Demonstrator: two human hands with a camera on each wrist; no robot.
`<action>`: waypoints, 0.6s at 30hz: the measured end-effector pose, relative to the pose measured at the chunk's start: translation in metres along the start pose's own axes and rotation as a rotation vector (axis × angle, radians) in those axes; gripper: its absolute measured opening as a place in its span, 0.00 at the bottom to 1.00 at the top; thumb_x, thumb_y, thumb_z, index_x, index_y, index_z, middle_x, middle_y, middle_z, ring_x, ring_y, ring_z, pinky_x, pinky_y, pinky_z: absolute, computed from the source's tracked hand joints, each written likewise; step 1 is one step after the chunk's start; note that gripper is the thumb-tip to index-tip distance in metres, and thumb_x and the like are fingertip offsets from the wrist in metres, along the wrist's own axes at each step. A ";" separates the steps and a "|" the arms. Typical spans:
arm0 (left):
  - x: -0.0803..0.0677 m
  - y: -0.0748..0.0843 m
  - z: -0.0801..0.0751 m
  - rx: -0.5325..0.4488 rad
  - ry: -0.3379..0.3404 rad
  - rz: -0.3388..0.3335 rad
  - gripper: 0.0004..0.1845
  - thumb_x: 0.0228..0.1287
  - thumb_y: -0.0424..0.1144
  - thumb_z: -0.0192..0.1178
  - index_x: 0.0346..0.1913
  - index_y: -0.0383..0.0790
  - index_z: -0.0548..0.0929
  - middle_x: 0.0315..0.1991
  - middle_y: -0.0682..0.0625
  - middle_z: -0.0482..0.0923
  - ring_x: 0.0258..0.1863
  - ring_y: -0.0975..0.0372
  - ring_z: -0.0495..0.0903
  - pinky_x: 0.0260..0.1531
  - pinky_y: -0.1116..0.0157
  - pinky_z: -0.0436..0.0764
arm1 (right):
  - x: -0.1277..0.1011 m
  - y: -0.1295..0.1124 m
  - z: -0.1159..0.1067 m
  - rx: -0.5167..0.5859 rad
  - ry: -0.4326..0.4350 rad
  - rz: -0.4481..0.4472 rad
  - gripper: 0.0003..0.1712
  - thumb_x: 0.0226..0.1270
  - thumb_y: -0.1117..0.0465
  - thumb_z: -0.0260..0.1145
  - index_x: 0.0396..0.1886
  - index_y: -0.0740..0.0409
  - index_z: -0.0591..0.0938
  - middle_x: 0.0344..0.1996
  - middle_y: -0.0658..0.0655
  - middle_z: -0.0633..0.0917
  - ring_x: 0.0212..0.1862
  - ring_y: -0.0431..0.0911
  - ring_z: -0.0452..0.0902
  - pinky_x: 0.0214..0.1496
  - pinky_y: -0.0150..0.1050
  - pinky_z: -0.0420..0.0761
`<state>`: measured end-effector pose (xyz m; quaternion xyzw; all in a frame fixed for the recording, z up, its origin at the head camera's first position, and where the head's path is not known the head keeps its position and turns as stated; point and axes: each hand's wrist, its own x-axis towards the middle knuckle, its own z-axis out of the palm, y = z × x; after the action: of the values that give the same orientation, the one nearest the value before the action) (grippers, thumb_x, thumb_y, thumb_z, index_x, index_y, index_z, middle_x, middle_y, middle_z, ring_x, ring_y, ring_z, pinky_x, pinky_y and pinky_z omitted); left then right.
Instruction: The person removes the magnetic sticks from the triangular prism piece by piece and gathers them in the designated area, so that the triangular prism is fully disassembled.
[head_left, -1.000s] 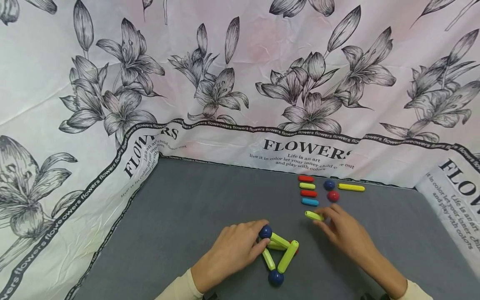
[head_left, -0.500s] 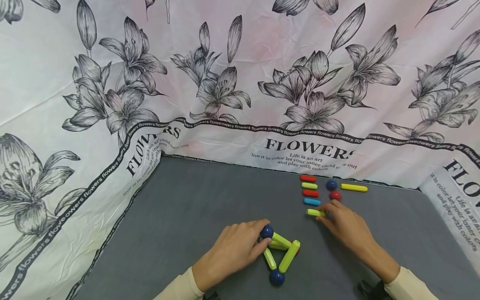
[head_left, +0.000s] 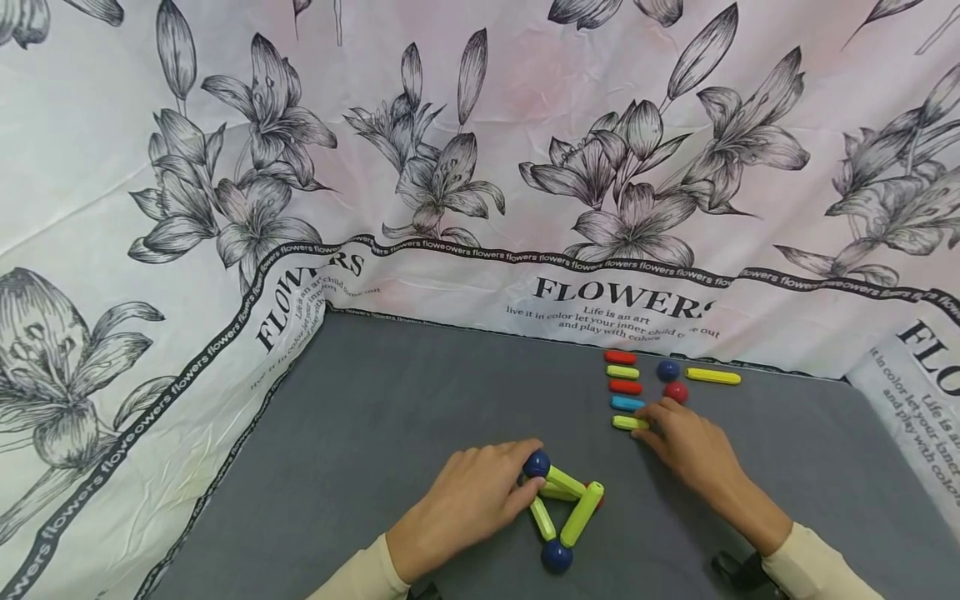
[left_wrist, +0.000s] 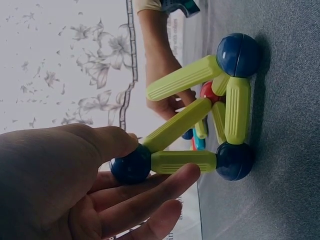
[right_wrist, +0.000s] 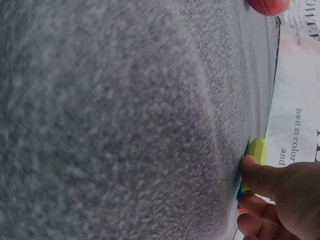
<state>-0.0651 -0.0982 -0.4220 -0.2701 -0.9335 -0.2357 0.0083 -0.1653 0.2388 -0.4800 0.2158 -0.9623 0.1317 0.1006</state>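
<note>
My left hand (head_left: pixel 461 504) pinches a dark blue ball (left_wrist: pixel 131 166) between thumb and fingers. That ball is one corner of a frame of yellow-green rods (left_wrist: pixel 181 124) joined by blue balls and a red ball (left_wrist: pixel 209 92). Another blue corner ball (head_left: pixel 557 556) rests on the table nearer to me. One rod (left_wrist: pixel 182 79) rises from a corner with its far end free. My right hand (head_left: pixel 692 446) pinches a short yellow-green rod (head_left: pixel 627 422) low at the table, just below a blue rod (head_left: pixel 627 403). The right fingers cover one end of it.
Beyond the blue rod lie a red rod (head_left: pixel 626 387), a yellow-green rod (head_left: pixel 622 372) and another red rod (head_left: pixel 620 357) in a column. Right of them are a blue ball (head_left: pixel 668 371), a red ball (head_left: pixel 677 392) and a long yellow rod (head_left: pixel 713 377). Flowered cloth borders the grey table (head_left: pixel 420 375).
My right hand has carried the short yellow-green rod away from me, up to the column of rods, and levelled it alongside them. My left hand keeps its hold on the blue ball.
</note>
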 end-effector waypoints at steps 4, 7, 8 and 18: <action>-0.001 0.000 0.001 -0.020 -0.012 -0.007 0.19 0.78 0.48 0.63 0.65 0.46 0.82 0.41 0.58 0.85 0.26 0.75 0.72 0.21 0.74 0.71 | -0.002 0.001 0.003 -0.007 0.003 0.002 0.16 0.60 0.57 0.83 0.45 0.56 0.90 0.36 0.51 0.86 0.32 0.46 0.83 0.29 0.49 0.82; -0.001 0.000 0.003 -0.015 -0.010 -0.008 0.19 0.78 0.49 0.63 0.64 0.46 0.82 0.41 0.59 0.85 0.26 0.75 0.72 0.21 0.74 0.71 | -0.003 0.001 0.004 -0.013 0.000 0.008 0.16 0.60 0.57 0.83 0.46 0.56 0.90 0.36 0.51 0.85 0.31 0.45 0.82 0.28 0.48 0.81; -0.001 -0.001 0.003 -0.014 -0.009 -0.009 0.19 0.78 0.49 0.63 0.64 0.46 0.82 0.41 0.59 0.85 0.26 0.75 0.73 0.21 0.74 0.71 | -0.003 0.001 0.004 -0.015 -0.002 0.011 0.16 0.60 0.57 0.83 0.46 0.56 0.90 0.35 0.50 0.85 0.30 0.45 0.81 0.28 0.48 0.81; 0.001 -0.002 0.002 -0.013 -0.001 0.000 0.19 0.79 0.49 0.62 0.65 0.45 0.82 0.41 0.58 0.85 0.26 0.75 0.73 0.22 0.74 0.72 | -0.001 0.002 0.002 -0.029 0.005 0.000 0.16 0.60 0.57 0.83 0.46 0.56 0.91 0.34 0.50 0.83 0.28 0.42 0.77 0.26 0.45 0.79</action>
<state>-0.0665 -0.0981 -0.4248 -0.2702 -0.9320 -0.2414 0.0059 -0.1654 0.2405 -0.4829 0.2138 -0.9639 0.1183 0.1062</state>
